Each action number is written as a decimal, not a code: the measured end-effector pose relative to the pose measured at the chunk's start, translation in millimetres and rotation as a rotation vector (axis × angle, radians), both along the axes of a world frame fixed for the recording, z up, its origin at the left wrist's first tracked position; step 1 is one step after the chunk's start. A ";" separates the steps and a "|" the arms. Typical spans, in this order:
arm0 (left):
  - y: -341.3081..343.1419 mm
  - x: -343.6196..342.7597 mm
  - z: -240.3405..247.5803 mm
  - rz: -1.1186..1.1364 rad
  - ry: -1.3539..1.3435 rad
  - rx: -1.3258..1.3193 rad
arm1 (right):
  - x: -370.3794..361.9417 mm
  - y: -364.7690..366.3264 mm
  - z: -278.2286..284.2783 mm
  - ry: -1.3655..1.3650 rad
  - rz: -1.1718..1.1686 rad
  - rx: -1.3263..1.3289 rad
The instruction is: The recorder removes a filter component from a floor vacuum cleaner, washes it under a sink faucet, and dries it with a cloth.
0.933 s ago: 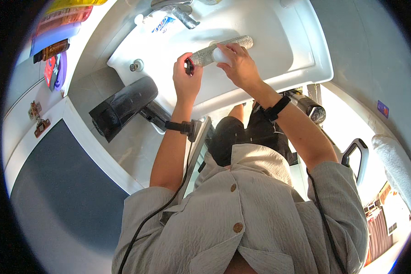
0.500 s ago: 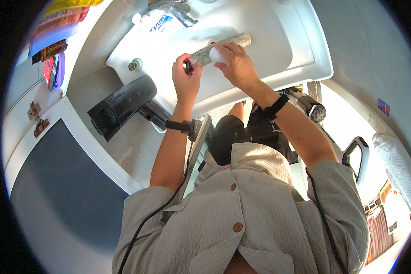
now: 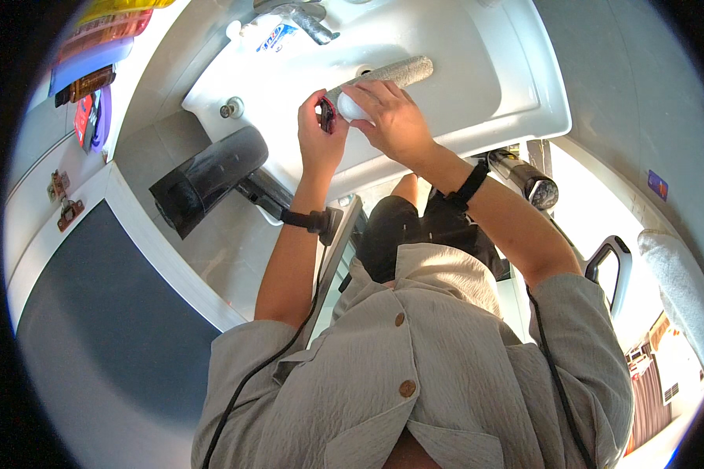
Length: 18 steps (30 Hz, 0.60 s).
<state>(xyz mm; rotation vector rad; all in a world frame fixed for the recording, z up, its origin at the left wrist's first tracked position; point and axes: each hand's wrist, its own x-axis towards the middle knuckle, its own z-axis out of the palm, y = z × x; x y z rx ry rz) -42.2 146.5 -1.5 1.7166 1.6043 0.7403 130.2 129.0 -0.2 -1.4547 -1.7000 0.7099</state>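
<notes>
A long, greyish, fuzzy roller brush (image 3: 409, 72) slants over the white sink, its far end toward the upper right. My left hand (image 3: 321, 139) grips its near end, where a black and red end piece shows between the fingers. My right hand (image 3: 395, 121) is closed round a smooth, white, rounded object (image 3: 353, 108), pressed against the roller just beside my left fingers. What that white object is I cannot make out. Fingers hide part of the roller's near half.
The sink (image 3: 454, 98) has a metal faucet (image 3: 313, 27) at its back and a white package with blue print (image 3: 274, 37) on its rim. A black cylindrical appliance (image 3: 211, 180) juts out at the left. A metallic cylinder (image 3: 524, 176) stands right of the sink.
My right hand has slid the white object down and left along the roller, toward my left hand. The left hand has barely shifted and keeps its grip.
</notes>
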 end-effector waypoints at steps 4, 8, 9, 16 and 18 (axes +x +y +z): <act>-3.5 -11.5 1.4 -0.058 0.004 -0.115 | 13.0 18.0 -21.6 -0.086 -0.061 -0.046; -3.0 -11.5 0.8 -0.092 0.025 -0.132 | 1.5 19.9 -23.5 -0.109 0.035 0.058; -8.6 -22.7 3.8 -0.036 0.016 -0.163 | -15.6 14.1 3.5 -0.116 0.148 0.010; -11.6 -14.3 6.0 -0.003 -0.006 -0.314 | 40.7 26.4 -39.3 -0.202 0.024 -0.168; -12.9 -14.7 4.8 -0.019 -0.007 -0.299 | 16.6 18.5 -30.6 -0.198 0.105 0.025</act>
